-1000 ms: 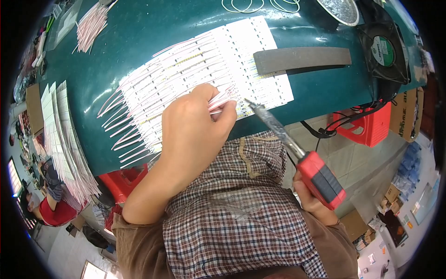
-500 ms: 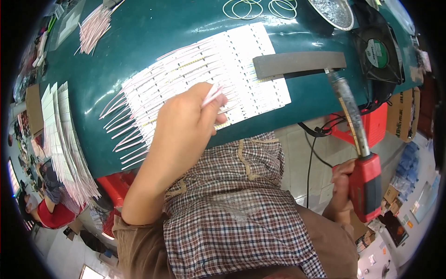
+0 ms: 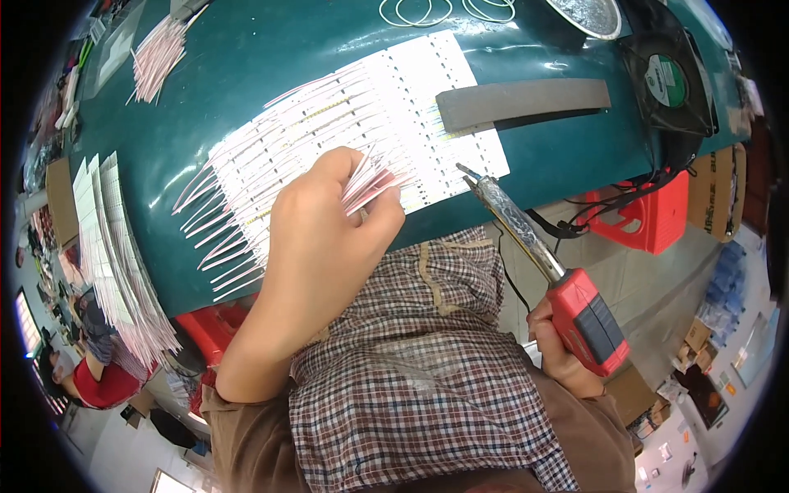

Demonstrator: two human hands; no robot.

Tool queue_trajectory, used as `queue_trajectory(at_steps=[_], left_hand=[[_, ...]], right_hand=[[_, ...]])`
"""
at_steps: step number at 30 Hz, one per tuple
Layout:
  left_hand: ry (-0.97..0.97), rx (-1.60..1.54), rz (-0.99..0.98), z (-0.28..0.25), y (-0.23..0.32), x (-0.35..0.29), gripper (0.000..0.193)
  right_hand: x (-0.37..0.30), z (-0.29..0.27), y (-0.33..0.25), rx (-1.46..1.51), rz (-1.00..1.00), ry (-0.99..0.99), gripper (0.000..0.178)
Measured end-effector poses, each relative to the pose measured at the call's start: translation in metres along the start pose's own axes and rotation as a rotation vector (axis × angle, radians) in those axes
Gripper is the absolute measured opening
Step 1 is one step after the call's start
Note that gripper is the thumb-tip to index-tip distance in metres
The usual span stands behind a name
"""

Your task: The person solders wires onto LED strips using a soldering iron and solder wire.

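On the green table lies a white circuit-board panel with dark and yellow marks in rows. Thin pink and white wires run along its left part and stick out past its left edge. Over the panel's lower middle, my left hand is closed on a fanned bunch of pink and white wires between thumb and fingers. My right hand grips a red and black soldering gun. Its metal tip points up and left, close to the panel's lower right edge; I cannot tell whether it touches.
A grey bar lies across the panel's right side. Right of it stands a black fan, with a metal dish behind. More wired panels and a wire bundle are at left. A red stool is below the table edge.
The soldering gun has swung left, its tip going from the grey bar's right end to the panel's lower right edge. The wires in my left hand now fan out more.
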State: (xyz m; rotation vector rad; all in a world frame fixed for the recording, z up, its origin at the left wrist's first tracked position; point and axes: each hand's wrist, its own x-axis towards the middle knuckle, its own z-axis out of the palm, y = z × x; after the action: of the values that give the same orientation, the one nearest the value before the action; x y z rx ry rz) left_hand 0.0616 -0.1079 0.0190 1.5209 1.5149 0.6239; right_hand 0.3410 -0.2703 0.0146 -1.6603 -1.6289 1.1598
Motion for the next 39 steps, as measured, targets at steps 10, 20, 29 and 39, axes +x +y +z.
queue_trajectory(at_steps=[10, 20, 29, 39], left_hand=[[-0.049, 0.071, -0.090, 0.008, -0.004, -0.002, 0.018], [-0.006, 0.268, 0.024, 0.013, -0.003, -0.004, 0.020], [-0.032, 0.236, -0.010, 0.012, 0.002, -0.002, 0.016], [-0.040, 0.156, -0.009, 0.012, -0.009, -0.002, 0.018]], right_hand=[[0.001, 0.009, 0.004, 0.021, -0.068, 0.010, 0.017], [0.008, 0.013, -0.002, 0.047, -0.078, -0.011, 0.020], [0.010, 0.017, -0.003, 0.038, -0.136, 0.025, 0.022], [0.013, 0.019, -0.005, 0.043, -0.119, 0.036, 0.025]])
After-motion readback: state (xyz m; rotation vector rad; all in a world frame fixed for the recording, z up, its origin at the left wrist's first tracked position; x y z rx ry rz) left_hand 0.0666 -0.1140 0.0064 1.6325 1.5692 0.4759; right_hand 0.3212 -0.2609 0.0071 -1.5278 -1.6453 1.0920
